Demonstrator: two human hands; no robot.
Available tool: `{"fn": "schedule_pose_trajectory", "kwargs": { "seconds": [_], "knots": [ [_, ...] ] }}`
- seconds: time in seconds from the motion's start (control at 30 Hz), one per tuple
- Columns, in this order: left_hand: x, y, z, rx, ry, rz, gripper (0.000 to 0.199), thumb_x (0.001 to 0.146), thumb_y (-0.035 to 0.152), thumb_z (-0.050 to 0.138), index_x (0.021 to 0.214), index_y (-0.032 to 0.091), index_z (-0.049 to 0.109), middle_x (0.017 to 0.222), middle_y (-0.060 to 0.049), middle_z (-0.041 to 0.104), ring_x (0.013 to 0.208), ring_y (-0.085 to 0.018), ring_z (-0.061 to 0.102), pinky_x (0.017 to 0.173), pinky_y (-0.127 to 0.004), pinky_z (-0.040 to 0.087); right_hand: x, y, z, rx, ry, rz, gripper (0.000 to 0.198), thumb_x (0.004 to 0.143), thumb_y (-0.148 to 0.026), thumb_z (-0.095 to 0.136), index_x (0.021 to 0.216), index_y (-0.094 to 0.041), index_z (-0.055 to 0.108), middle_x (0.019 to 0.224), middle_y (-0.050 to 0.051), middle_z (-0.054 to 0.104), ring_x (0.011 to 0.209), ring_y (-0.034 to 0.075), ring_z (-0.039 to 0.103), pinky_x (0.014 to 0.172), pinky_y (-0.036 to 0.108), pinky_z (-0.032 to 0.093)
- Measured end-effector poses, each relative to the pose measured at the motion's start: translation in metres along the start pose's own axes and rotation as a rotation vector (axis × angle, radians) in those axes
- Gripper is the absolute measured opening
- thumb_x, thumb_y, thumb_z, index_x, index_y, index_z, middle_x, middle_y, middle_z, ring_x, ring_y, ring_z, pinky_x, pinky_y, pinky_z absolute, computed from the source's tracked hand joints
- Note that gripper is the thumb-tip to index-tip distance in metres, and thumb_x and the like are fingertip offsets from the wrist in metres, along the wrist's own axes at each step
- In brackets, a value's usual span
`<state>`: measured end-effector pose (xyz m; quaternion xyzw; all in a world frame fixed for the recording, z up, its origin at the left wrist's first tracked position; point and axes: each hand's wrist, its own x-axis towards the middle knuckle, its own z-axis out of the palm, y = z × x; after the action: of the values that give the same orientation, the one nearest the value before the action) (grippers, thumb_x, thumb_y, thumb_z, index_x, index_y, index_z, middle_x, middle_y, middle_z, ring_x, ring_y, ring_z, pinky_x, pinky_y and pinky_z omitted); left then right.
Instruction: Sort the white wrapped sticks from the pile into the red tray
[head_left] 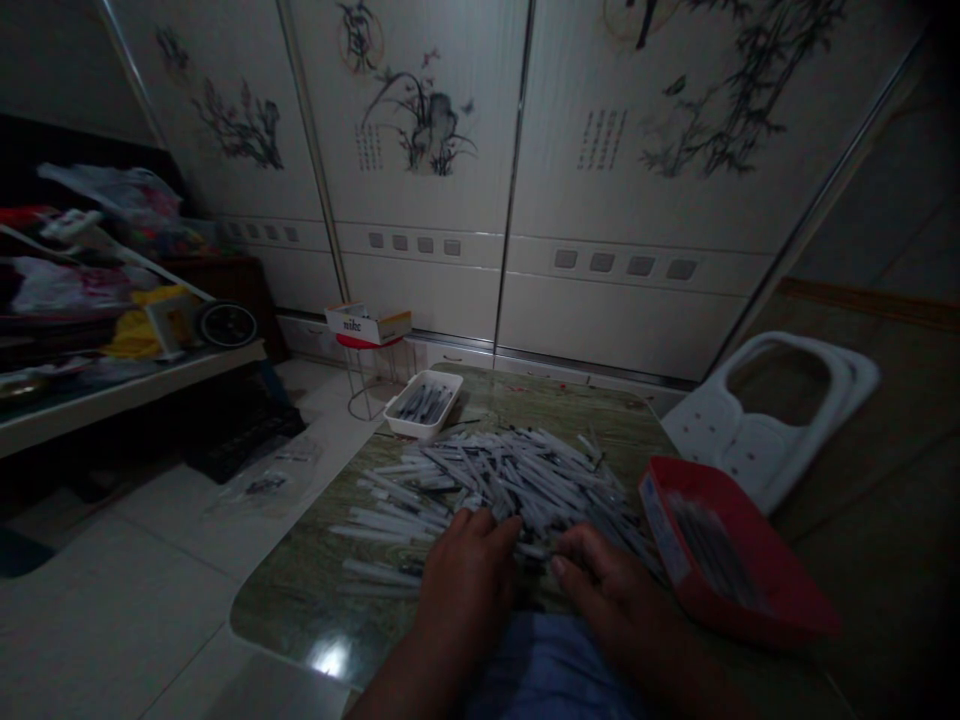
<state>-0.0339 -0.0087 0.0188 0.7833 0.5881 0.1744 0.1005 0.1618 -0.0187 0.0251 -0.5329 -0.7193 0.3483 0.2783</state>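
A large loose pile of pale pens with dark parts covers the middle of the table. My left hand rests at the pile's near edge, its fingers curled down among the pens. Just to the right, my right hand is closed, with thumb and forefinger drawn together. A whitish pen end lies in the narrow gap between the two hands. In this dim light I cannot make out what either set of fingertips grips. A red box holding more pens stands beside my right hand.
A white tray of pens sits at the far left corner of the green marbled table. Behind it, an open carton rests on a red stool. A white folding chair stands at right, a cluttered bench at left.
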Motion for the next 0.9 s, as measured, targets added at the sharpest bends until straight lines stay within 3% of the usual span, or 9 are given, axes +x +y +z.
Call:
{"fn": "schedule_pose_trajectory", "kwargs": {
  "seconds": [0.17, 0.33, 0.5, 0.7, 0.83, 0.9],
  "knots": [
    [0.0, -0.001, 0.003, -0.003, 0.019, 0.013, 0.049, 0.087, 0.015, 0.051, 0.131, 0.032, 0.064, 0.105, -0.006, 0.065, 0.104, -0.027, 0.054, 0.085, -0.037, 0.044, 0.0, 0.004, 0.002, 0.019, -0.037, 0.005, 0.038, 0.104, -0.047, 0.033, 0.077, -0.024, 0.048, 0.069, -0.002, 0.054, 0.065, 0.017, 0.053, 0.061, 0.03, 0.037],
    [-0.001, -0.001, 0.002, -0.003, 0.017, 0.018, 0.049, 0.086, 0.014, 0.053, 0.13, 0.03, 0.065, 0.104, -0.007, 0.065, 0.103, -0.028, 0.054, 0.084, -0.038, 0.045, -0.001, 0.004, -0.001, -0.006, -0.038, -0.017, 0.021, 0.1, -0.043, 0.047, 0.093, -0.024, 0.054, 0.082, 0.0, 0.061, 0.076, 0.018, 0.058, 0.066, 0.03, 0.039],
    [-0.001, 0.001, 0.0, -0.014, 0.03, 0.033, 0.048, 0.086, 0.014, 0.053, 0.129, 0.03, 0.065, 0.105, -0.007, 0.066, 0.103, -0.028, 0.055, 0.083, -0.038, 0.045, -0.001, 0.006, 0.003, 0.026, -0.057, -0.031, 0.036, 0.104, -0.046, 0.034, 0.079, -0.024, 0.048, 0.071, -0.002, 0.055, 0.067, 0.017, 0.054, 0.061, 0.03, 0.036],
    [0.0, -0.001, 0.005, -0.035, 0.036, 0.033, 0.048, 0.087, 0.012, 0.052, 0.13, 0.029, 0.065, 0.106, -0.008, 0.067, 0.104, -0.029, 0.056, 0.085, -0.04, 0.047, 0.0, 0.006, 0.009, 0.002, 0.024, -0.06, 0.025, 0.1, -0.046, 0.047, 0.094, -0.023, 0.057, 0.081, 0.001, 0.065, 0.075, 0.019, 0.061, 0.066, 0.03, 0.041],
    [-0.001, -0.002, 0.007, -0.162, 0.222, 0.119, 0.057, 0.089, 0.013, 0.051, 0.145, 0.027, 0.052, 0.142, -0.01, 0.055, 0.128, -0.03, 0.046, 0.103, -0.045, 0.042, 0.002, 0.007, 0.006, -0.031, 0.122, -0.038, 0.029, 0.101, -0.045, 0.042, 0.094, -0.023, 0.06, 0.084, 0.003, 0.069, 0.077, 0.021, 0.064, 0.067, 0.031, 0.043],
    [-0.001, 0.0, 0.008, -0.282, 0.366, 0.117, 0.047, 0.092, 0.02, 0.054, 0.139, 0.025, 0.056, 0.144, -0.011, 0.053, 0.131, -0.031, 0.045, 0.107, -0.047, 0.038, 0.003, 0.008, 0.004, -0.054, 0.208, 0.006, 0.032, 0.101, -0.049, 0.042, 0.094, -0.023, 0.06, 0.082, 0.003, 0.069, 0.075, 0.021, 0.064, 0.064, 0.03, 0.044]
  ]
}}
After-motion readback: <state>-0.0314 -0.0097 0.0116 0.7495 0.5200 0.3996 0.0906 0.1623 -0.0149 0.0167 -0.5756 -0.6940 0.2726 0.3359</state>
